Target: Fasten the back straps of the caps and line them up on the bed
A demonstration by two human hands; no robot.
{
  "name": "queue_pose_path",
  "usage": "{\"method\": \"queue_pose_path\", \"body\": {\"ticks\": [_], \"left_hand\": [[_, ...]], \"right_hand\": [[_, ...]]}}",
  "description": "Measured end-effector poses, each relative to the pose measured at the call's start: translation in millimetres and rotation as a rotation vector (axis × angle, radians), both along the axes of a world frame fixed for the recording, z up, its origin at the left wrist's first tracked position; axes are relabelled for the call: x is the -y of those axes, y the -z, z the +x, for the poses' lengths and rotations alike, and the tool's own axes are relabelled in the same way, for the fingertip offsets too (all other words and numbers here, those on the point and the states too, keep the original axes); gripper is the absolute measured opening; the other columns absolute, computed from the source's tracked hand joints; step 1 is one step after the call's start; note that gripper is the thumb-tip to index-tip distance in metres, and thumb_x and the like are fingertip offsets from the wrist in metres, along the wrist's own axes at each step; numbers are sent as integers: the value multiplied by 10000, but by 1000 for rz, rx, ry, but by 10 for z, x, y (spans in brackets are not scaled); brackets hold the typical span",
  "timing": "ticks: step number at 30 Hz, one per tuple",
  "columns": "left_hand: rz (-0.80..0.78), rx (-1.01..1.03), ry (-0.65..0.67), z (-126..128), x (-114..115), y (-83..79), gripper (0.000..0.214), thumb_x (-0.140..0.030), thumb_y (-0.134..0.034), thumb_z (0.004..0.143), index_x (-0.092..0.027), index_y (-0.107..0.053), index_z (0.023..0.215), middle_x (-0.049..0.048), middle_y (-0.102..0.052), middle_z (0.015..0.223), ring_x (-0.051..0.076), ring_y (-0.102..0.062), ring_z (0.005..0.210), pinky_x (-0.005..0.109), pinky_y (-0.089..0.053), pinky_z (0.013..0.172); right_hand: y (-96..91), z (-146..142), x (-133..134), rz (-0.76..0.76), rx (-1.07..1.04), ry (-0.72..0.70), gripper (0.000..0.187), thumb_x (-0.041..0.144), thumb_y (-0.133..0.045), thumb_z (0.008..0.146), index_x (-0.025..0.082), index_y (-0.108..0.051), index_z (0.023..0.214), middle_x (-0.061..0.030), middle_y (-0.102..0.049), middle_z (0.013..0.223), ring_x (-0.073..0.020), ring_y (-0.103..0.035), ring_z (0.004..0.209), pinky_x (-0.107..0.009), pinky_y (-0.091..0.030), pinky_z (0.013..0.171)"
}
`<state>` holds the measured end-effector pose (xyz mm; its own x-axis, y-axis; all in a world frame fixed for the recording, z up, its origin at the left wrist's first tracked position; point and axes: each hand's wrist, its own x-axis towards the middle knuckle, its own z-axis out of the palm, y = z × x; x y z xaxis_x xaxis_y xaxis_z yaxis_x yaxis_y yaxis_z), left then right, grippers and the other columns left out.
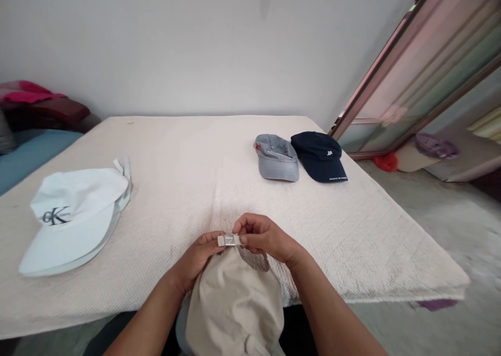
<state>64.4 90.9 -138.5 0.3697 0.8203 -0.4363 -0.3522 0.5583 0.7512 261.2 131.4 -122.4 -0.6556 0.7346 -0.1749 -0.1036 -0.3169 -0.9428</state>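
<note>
A beige cap (237, 304) lies toward me at the near edge of the table, its back strap facing away. The strap carries a silver metal buckle (229, 240). My left hand (199, 257) is closed on the strap at the buckle's left side. On the other side, my right hand (268, 238) pinches the strap between thumb and fingers. Below the strap, the cap's rear opening shows near my right wrist. Part of the cap's lower end is cut off by the frame.
White caps (74, 215), apparently stacked, sit at the left of the cloth-covered table (188, 168). A grey cap (277, 157) and a navy cap (319, 156) lie side by side at the back right. A wall (176, 48) stands behind the table.
</note>
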Motion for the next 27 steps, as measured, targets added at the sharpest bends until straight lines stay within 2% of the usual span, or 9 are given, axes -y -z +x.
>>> {"method": "queue_pose_path", "body": {"ticks": [8, 14, 21, 24, 27], "left_hand": [[-42, -36, 59, 40, 26, -37, 156, -234, -725, 713, -121, -707, 818, 67, -669, 728, 141, -576, 626, 251, -424, 633], [-5, -55, 52, 10, 14, -64, 104, -223, -714, 715, -131, -697, 761, 31, -650, 672, 124, -559, 610, 232, -411, 620], [-5, 28, -50, -13, 6, -79, 97, -165, -698, 686, -146, -698, 781, 31, -686, 713, 142, -601, 634, 239, -440, 634], [10, 48, -53, -12, 9, -70, 102, -181, -694, 687, -140, -692, 780, 42, -687, 714, 154, -607, 644, 255, -450, 651], [-35, 24, -94, -12, 11, -54, 152, -169, -719, 651, -155, -687, 799, 33, -688, 723, 161, -612, 659, 265, -454, 663]], "right_hand": [[22, -63, 36, -1, -15, -28, 166, 236, -674, 745, 169, -608, 882, 63, -491, 576, -50, -403, 459, -172, -300, 416], [26, -41, 17, 3, -11, -11, 193, 253, -687, 745, 164, -609, 898, 59, -490, 593, -44, -377, 455, -171, -274, 408], [-16, -2, 41, -37, 47, -40, 235, 356, -630, 818, 161, -600, 944, 10, -589, 703, -77, -526, 548, -206, -408, 517], [14, 35, 54, -46, 99, -76, 255, 399, -566, 860, 147, -604, 850, -6, -594, 669, -88, -538, 537, -208, -404, 499], [63, 59, 51, -90, 86, -104, 253, 374, -570, 857, 145, -581, 752, 19, -542, 568, -70, -468, 453, -195, -346, 437]]}}
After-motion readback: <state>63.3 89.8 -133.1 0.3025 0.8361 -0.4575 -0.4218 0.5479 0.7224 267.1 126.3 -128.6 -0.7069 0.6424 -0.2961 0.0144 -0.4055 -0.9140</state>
